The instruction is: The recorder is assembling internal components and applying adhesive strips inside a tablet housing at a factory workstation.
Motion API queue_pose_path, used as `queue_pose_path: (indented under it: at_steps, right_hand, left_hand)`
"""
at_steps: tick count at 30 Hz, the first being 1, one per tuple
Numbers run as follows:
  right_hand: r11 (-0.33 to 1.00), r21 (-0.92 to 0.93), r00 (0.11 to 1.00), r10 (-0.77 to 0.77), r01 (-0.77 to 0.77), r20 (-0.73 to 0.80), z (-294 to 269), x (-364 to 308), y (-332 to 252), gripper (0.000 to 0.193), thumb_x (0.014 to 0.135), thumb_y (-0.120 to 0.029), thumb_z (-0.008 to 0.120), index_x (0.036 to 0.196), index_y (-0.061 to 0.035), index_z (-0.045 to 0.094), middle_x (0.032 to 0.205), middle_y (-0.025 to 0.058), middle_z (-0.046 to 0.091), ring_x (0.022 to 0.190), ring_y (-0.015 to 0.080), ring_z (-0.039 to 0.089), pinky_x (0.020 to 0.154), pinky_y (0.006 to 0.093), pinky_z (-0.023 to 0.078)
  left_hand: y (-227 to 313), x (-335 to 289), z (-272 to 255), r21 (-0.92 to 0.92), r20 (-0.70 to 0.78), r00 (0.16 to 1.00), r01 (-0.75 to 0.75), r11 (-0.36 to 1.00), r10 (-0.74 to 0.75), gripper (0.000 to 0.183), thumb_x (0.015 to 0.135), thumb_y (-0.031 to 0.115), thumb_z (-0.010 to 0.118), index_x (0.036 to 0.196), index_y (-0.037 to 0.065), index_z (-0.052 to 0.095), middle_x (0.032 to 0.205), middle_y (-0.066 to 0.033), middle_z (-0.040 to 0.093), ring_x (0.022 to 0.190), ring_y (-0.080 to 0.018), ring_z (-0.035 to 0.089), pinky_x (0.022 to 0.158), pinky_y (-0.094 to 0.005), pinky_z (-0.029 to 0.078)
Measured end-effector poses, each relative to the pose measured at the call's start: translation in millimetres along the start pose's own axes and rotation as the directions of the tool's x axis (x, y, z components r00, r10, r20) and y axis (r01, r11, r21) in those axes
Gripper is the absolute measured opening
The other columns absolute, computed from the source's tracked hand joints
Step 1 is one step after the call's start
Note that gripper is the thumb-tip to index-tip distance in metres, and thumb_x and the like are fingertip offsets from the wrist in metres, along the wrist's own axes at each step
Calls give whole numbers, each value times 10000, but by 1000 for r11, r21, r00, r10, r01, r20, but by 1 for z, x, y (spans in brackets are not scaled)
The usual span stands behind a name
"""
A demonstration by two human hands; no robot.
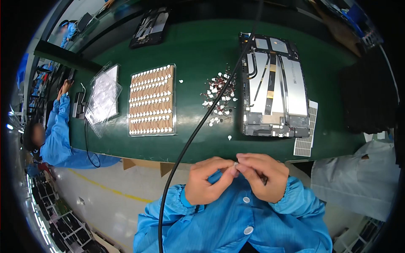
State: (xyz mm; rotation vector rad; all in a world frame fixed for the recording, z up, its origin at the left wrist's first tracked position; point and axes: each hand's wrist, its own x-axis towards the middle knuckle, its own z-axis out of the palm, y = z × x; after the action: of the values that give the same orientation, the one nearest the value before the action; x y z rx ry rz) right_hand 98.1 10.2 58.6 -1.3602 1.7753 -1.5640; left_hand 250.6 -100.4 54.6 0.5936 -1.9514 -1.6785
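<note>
My left hand (207, 180) and my right hand (268, 176) meet in front of my chest, just off the table's near edge. Between their pinched fingertips is a tiny whitish piece (236, 164), too small to name and partly covered. Something dark shows inside the curled fingers of the right hand; its kind is hidden. Beyond the hands, a loose pile of small white, black and reddish round parts (219, 90) lies on the green table (198, 145). One small white disc (229, 137) rests apart, nearer me. To the right is an opened tablet-like device (276, 86) with silver panels and ribbon cables.
A clear tray (152, 133) holds rows of white round parts with brown leads. Clear plastic sheets (102, 99) lie left of it. Another opened device (150, 27) sits at the back. A black cable (198, 126) crosses the view. A blue-sleeved co-worker (57, 137) sits at far left.
</note>
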Motion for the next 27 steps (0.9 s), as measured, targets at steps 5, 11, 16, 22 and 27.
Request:
queue_pose_path:
  at_steps: [5, 11, 16, 22, 27]
  right_hand:
    - [859, -408, 950, -259, 308, 171, 2, 3, 1, 295, 756, -26, 792, 1044, -26, 724, 1032, 102, 712, 712, 228, 718, 582, 328, 581]
    - [836, -445, 946, -269, 322, 179, 17, 11, 6, 231, 750, -39, 784, 971, -43, 716, 912, 75, 716, 650, 195, 697, 527, 288, 537]
    - [824, -455, 931, -222, 337, 289, 22, 19, 14, 237, 747, -101, 776, 935, -26, 652, 898, 81, 643, 638, 229, 679, 552, 332, 543]
    - [782, -623, 969, 128, 31, 209, 8, 0, 14, 181, 861, -143, 744, 915, -64, 591, 830, 88, 629, 621, 319, 644, 520, 385, 506]
    - [881, 82, 868, 436, -465, 237, -48, 36, -39, 275, 903, -173, 783, 1117, -29, 687, 905, -13, 720, 608, -13, 465, 493, 204, 360]
  left_hand:
    - [-8, -5, -5, 93, -74, 997, -25, 995, 32, 137, 857, -22, 701, 992, -37, 703, 838, -118, 734, 695, -206, 682, 651, -318, 510]
    - [-16, 0, -20, 342, 23, 978, -201, 918, 206, 151, 816, -11, 701, 967, -22, 692, 818, -116, 713, 668, -263, 667, 603, -341, 474]
    - [-19, 2, -32, 337, 83, 991, -125, 933, 103, 149, 848, -33, 674, 996, -35, 696, 829, -158, 723, 696, -293, 699, 690, -354, 545]
    - [-9, 8, -32, 144, -37, 977, 211, 967, -208, 98, 877, 13, 690, 964, -33, 694, 837, -139, 732, 720, -229, 721, 702, -325, 566]
    - [35, 42, -7, 334, 140, 960, -275, 901, 241, 158, 788, -27, 720, 946, -23, 701, 838, -137, 714, 689, -245, 703, 640, -335, 559]
